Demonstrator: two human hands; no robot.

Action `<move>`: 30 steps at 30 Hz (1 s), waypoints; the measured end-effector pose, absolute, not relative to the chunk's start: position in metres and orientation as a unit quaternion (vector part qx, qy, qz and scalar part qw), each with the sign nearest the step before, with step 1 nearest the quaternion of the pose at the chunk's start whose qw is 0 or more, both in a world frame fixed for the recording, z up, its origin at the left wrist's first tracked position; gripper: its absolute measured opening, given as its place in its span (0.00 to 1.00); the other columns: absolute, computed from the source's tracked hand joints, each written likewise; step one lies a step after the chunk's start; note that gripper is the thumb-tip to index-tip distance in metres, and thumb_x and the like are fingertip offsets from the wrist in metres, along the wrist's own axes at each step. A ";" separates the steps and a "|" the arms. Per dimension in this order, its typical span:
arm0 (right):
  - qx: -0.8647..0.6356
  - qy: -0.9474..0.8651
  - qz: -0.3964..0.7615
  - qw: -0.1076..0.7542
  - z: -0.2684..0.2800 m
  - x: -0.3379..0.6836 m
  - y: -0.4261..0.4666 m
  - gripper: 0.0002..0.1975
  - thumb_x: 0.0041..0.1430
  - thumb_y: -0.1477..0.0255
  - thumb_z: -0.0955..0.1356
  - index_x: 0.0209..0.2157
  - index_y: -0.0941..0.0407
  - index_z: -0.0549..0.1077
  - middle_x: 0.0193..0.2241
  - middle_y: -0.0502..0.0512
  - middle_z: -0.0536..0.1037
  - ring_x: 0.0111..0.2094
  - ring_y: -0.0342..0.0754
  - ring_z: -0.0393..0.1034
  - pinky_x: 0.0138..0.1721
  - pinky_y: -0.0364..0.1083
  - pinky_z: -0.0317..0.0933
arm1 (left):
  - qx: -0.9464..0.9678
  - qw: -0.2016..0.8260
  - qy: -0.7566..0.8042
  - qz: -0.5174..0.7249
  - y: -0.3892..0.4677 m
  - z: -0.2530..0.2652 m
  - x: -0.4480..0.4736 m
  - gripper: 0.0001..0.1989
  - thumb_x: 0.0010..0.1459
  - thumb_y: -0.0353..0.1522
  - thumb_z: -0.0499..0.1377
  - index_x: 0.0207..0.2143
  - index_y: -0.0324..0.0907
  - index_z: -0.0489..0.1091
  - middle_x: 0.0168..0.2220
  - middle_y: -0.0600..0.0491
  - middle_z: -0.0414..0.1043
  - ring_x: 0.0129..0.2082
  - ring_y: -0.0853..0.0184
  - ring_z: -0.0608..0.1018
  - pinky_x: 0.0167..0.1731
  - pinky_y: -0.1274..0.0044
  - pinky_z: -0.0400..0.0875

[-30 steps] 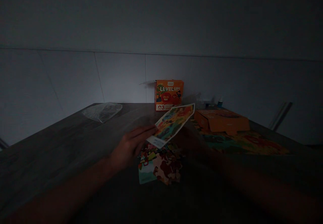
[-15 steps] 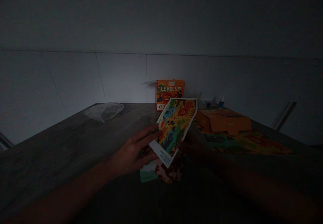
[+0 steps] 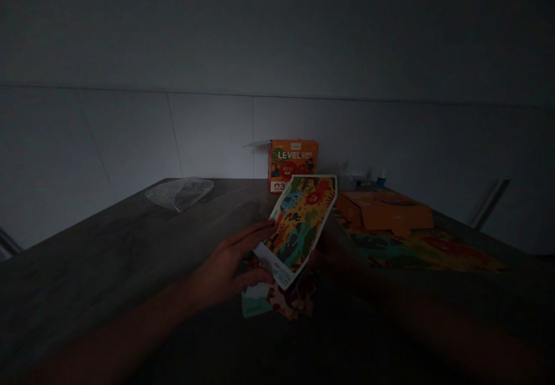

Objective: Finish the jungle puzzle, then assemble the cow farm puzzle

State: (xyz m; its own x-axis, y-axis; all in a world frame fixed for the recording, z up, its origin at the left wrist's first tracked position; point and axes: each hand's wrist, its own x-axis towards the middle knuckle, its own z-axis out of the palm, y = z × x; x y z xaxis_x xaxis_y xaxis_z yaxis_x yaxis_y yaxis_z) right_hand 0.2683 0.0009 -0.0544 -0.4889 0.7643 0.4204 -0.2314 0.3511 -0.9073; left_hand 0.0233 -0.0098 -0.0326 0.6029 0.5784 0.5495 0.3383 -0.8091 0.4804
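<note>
The left hand [image 3: 229, 269] is partly curled, its thumb and fingers spread along the left edge of a printed card [image 3: 301, 217] and holding it there, with fingertips lapping onto the picture side. The right hand [image 3: 332, 255] lies in deep shadow by the card's lower right edge; its fingers are too dark to tell how far they are bent or whether they grip. The card is tilted, above the table and in front of the person, its colourful animal picture facing up toward the head camera, with a white strip bearing lettering along the near end. Beneath the card and the hands is a heap of puzzle pieces [image 3: 290, 304], partly covered from view, with brown, pinkish and pale green parts showing. Beyond the card, an orange box [image 3: 286, 159] marked "LEVEL UP!" stands upright near the wall [image 3: 217, 130], its lower right part hidden by the card's top. To the right, an opened orange carton [image 3: 396, 214] lies on a large printed sheet [image 3: 451, 252] spread over the table. Behind the carton are a small bottle [image 3: 381, 178] and some clear plastic. Well to the left, a crumpled transparent bag [image 3: 182, 193] lies on the grey table [image 3: 108, 258]. The whole scene is dimly lit.
</note>
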 end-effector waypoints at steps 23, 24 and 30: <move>-0.211 -0.683 0.532 0.454 -0.048 0.274 0.007 0.29 0.55 0.58 0.73 0.56 0.49 0.67 0.48 0.59 0.77 0.36 0.49 0.77 0.32 0.47 0.73 | 0.727 0.122 0.371 0.565 -0.005 -0.028 0.027 0.12 0.68 0.36 0.51 0.32 0.40 0.68 0.26 0.55 0.69 0.25 0.69 0.72 0.25 0.80 0.66; -0.217 -0.678 0.536 0.454 -0.048 0.274 0.008 0.29 0.54 0.59 0.74 0.55 0.50 0.67 0.48 0.59 0.77 0.35 0.48 0.77 0.31 0.46 0.72 | 0.709 0.143 0.374 0.581 -0.003 -0.028 0.027 0.14 0.67 0.38 0.52 0.31 0.40 0.67 0.25 0.55 0.68 0.24 0.69 0.70 0.25 0.80 0.65; -0.337 -0.677 0.470 0.455 -0.041 0.273 0.005 0.20 0.56 0.59 0.72 0.46 0.54 0.69 0.41 0.57 0.78 0.32 0.45 0.75 0.31 0.45 0.70 | 0.652 0.193 0.366 0.636 0.001 -0.029 0.027 0.18 0.65 0.45 0.55 0.31 0.40 0.67 0.26 0.55 0.68 0.26 0.68 0.71 0.26 0.79 0.66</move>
